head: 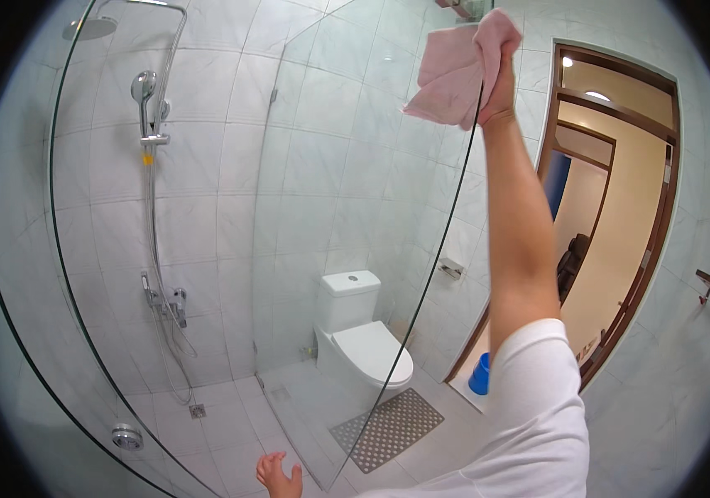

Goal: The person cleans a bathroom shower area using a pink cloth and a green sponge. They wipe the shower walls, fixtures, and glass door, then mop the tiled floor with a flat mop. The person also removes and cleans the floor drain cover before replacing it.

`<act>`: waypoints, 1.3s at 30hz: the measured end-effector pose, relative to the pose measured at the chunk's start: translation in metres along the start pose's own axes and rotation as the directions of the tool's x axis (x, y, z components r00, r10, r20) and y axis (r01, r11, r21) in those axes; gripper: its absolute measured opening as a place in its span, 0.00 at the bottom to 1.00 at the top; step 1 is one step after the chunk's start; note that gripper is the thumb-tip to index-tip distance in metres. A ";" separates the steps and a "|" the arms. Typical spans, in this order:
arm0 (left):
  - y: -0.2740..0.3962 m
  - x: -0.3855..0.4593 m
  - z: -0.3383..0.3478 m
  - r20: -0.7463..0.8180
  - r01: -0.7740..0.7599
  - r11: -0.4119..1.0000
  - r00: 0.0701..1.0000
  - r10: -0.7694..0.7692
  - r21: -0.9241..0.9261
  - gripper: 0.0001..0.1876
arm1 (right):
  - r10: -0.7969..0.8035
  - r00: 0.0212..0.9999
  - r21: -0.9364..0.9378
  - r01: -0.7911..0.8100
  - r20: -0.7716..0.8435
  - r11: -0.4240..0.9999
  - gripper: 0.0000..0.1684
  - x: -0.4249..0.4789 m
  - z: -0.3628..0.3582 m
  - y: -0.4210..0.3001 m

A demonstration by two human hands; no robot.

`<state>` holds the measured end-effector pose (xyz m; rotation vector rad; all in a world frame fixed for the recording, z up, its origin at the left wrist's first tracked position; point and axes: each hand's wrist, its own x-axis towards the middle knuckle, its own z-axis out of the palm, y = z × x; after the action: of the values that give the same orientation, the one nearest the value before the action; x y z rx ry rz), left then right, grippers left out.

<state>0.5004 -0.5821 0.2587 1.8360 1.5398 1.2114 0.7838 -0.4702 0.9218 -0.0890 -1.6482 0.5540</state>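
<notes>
High up, my right hand (502,84) grips a pink cloth (451,71), folded over the vertical edge of a clear glass shower panel (342,205). Part of the cloth spreads flat against the pane, and its top bunches above my fingers. My right arm is stretched upward in a white short sleeve. At the bottom of the view, my left hand (279,476) hangs with fingers slightly curled and apart, holding nothing. It is nearest the lower part of the glass, above the tiled floor.
Left of the pane are a hand shower (144,87), a mixer tap (177,302) and a round chrome door knob (127,437). Through the glass stands a white toilet (355,336). A grey dotted mat (402,426) lies on the floor. A blue bucket (479,375) stands by the brown-framed doorway (638,249).
</notes>
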 end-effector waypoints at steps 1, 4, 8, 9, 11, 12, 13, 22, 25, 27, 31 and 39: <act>-0.003 -0.005 0.000 -0.037 -0.002 0.998 0.999 0.004 0.058 0.21 | -0.006 0.999 -0.008 0.006 -0.036 1.000 0.21 -0.003 -0.002 0.017; -0.006 -0.017 0.016 0.168 0.095 0.995 0.981 -0.095 0.010 0.24 | 0.292 0.950 0.004 -0.293 -0.109 0.956 0.24 -0.041 -0.059 0.073; -0.007 -0.015 0.003 0.175 0.125 0.991 0.976 -0.132 0.051 0.18 | 0.591 0.765 -0.391 -0.642 -0.258 0.660 0.22 -0.098 -0.049 0.060; -0.017 -0.017 0.001 0.129 0.097 0.995 0.987 -0.101 0.036 0.17 | 0.527 0.812 -0.524 -0.572 -0.251 0.631 0.22 -0.093 -0.052 0.037; -0.021 -0.010 -0.003 0.097 0.090 0.996 0.991 -0.092 0.023 0.16 | 0.267 0.908 -0.568 -0.411 -0.322 0.713 0.19 -0.080 -0.041 0.004; -0.021 -0.005 -0.006 0.089 0.106 0.994 0.990 -0.107 0.019 0.16 | 0.057 0.915 -0.503 -0.271 -0.399 0.821 0.17 -0.068 -0.018 -0.019; -0.020 -0.002 -0.007 0.085 0.121 0.993 0.989 -0.122 0.012 0.16 | -0.114 0.950 -0.728 -0.142 -0.291 0.671 0.16 -0.052 -0.008 -0.040; -0.026 0.000 0.010 -0.140 0.128 0.988 0.984 -0.115 0.087 0.12 | -0.006 0.960 -0.580 0.163 0.278 -0.798 0.18 0.067 0.071 -0.077; -0.026 -0.003 0.011 -0.126 0.170 0.983 0.979 -0.162 0.063 0.12 | 0.049 0.967 -0.597 0.193 0.249 -0.779 0.21 0.054 0.080 -0.070; -0.032 -0.001 0.013 -0.105 0.142 0.988 0.985 -0.134 0.068 0.12 | 0.036 0.951 -0.624 0.230 0.308 -0.747 0.19 0.048 0.075 -0.068; -0.024 0.010 0.013 -0.032 0.174 0.977 0.985 -0.172 0.121 0.12 | -0.048 0.940 -0.555 0.158 0.338 -0.817 0.22 0.050 0.030 -0.049; -0.066 -0.001 0.042 0.027 0.092 0.985 0.995 -0.096 0.143 0.15 | -0.126 0.951 -0.556 0.055 0.283 -0.829 0.30 0.055 0.037 -0.038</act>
<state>0.4998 -0.5567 0.1850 1.8388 1.7122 1.0465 0.7494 -0.4942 0.9854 -1.4268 -1.2131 -1.9914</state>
